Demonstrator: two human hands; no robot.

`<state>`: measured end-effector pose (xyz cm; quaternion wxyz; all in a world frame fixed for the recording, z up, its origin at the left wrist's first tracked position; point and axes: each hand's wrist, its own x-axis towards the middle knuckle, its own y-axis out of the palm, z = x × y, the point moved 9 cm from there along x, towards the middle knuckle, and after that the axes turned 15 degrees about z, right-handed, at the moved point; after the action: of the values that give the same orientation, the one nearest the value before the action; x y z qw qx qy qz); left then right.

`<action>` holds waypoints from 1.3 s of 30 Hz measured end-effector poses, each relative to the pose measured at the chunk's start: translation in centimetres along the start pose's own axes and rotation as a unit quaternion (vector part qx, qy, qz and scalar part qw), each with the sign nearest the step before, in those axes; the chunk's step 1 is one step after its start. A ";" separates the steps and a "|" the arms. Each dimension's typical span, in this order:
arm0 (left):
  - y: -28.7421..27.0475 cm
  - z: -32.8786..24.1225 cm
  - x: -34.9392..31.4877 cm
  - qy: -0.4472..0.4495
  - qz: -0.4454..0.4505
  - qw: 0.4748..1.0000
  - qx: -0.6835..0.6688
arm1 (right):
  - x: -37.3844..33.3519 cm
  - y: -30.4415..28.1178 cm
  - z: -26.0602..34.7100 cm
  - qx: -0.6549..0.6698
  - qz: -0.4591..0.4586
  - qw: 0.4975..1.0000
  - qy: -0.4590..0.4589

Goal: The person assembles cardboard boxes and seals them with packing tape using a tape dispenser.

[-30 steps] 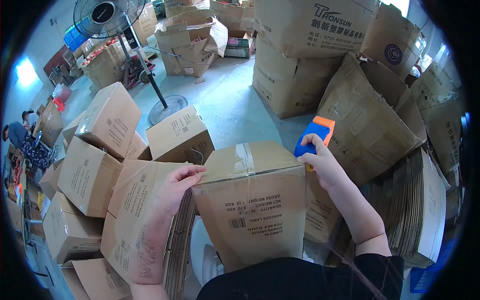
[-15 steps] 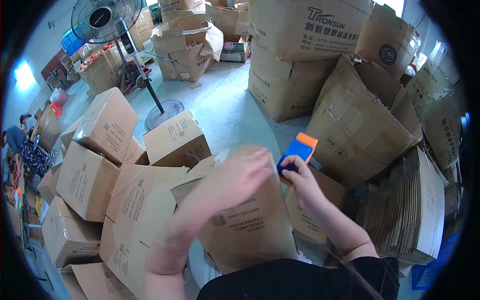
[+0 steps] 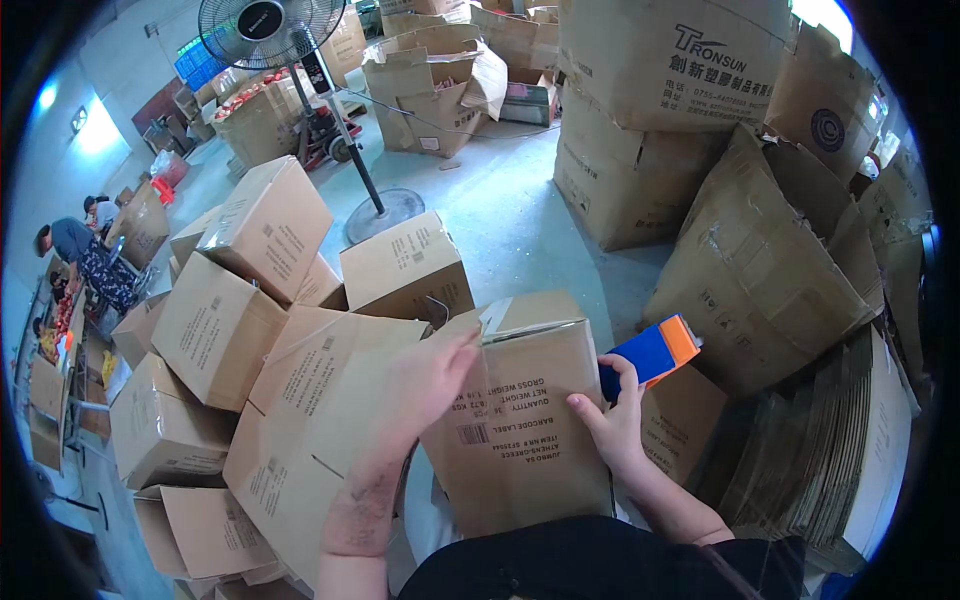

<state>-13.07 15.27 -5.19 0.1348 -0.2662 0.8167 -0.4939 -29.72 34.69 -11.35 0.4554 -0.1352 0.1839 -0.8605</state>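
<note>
A brown cardboard carton [image 3: 520,440] stands upright right in front of me, its top flaps closed and a strip of clear tape [image 3: 495,315] showing at the top left edge. My left hand [image 3: 432,385], slightly blurred, lies along the carton's upper left side with its fingers stretched out to that taped edge. At the upper right edge, my right hand [image 3: 618,415] grips a blue and orange tape dispenser [image 3: 640,355], its thumb resting against the carton's face. Part of the dispenser is hidden behind the fingers.
Closed cartons [image 3: 265,230] are piled on the left, one large carton [image 3: 320,390] close by my left arm. Flattened cardboard sheets [image 3: 850,430] stand on the right, near a big open box [image 3: 760,270]. A standing fan [image 3: 385,212] is ahead; other people [image 3: 75,245] are far left.
My left hand has moved from above the carton's top to its left edge. My right hand has come down against the carton's right side, and the dispenser has tilted rightward. My view has shifted left.
</note>
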 end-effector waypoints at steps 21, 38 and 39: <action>-4.3 4.7 -7.7 0.074 -0.291 0.780 -0.548 | -3.9 -4.6 6.9 0.121 -0.055 0.952 -0.274; -1.2 18.9 -1.9 0.172 -0.101 0.728 -0.656 | -14.5 -9.2 21.0 -0.056 0.064 0.886 -0.455; -1.0 17.7 -2.3 0.153 -0.113 0.789 -0.584 | -13.6 -12.7 17.7 -0.049 -0.071 0.930 -0.358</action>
<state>-2.28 3.19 -12.83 -0.2299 -0.3058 0.9234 0.0318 -24.50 49.13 9.18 0.4215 -0.4691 0.0411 -0.7750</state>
